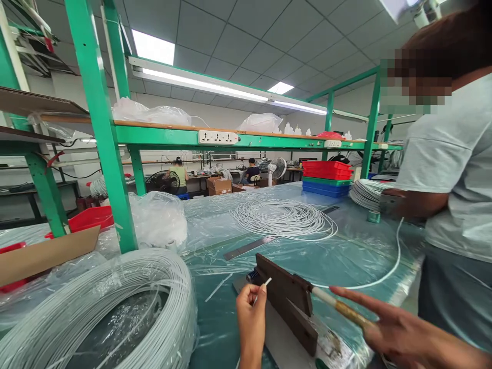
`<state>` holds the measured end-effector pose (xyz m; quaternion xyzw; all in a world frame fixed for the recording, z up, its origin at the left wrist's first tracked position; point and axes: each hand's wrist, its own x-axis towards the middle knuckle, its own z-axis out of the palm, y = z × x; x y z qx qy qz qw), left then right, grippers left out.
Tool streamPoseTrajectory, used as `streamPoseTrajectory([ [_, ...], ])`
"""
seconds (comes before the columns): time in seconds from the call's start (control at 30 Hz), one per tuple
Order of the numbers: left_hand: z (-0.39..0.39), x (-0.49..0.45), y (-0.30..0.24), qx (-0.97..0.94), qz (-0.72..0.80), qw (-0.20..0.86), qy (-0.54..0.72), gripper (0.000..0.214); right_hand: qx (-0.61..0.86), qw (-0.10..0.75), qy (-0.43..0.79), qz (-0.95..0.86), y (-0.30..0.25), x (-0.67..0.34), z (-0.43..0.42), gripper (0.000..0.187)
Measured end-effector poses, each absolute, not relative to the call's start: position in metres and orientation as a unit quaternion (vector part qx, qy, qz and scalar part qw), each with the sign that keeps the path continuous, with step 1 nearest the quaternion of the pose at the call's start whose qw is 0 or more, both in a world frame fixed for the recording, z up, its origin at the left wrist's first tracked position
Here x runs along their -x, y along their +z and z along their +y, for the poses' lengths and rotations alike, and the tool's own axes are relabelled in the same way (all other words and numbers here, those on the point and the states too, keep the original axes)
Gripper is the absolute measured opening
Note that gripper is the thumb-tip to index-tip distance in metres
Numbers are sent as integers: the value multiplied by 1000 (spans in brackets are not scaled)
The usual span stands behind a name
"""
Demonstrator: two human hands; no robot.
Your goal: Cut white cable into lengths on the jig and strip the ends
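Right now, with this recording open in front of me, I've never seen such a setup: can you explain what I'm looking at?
There is no robot here: one camera, worn on a person's head, looks forward and down at their bare hands. The left hand pinches a thin white strand. The right hand holds the handle of a brown plate-like tool on the table. Further back lie a loose white coil and a metal ruler, with stacked trays behind. A bigger coil sits at the near left. The person standing at the right is someone else.
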<state>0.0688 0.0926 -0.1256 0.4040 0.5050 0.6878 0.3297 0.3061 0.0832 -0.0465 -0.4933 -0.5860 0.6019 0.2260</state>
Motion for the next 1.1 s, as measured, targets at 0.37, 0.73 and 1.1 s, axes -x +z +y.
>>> streamPoseTrajectory([
  [0.37, 95, -80, -128, -358, 456, 391, 715, 49, 267, 292, 736, -549, 91, -188, 198, 69],
  [0.73, 111, -89, -148, -354, 456, 374, 726, 57, 365, 346, 618, -604, 50, -66, 275, 57],
  [1.1, 93, -56, -106, -190, 367, 246, 877, 47, 341, 413, 516, -668, -3, -128, 181, 23],
])
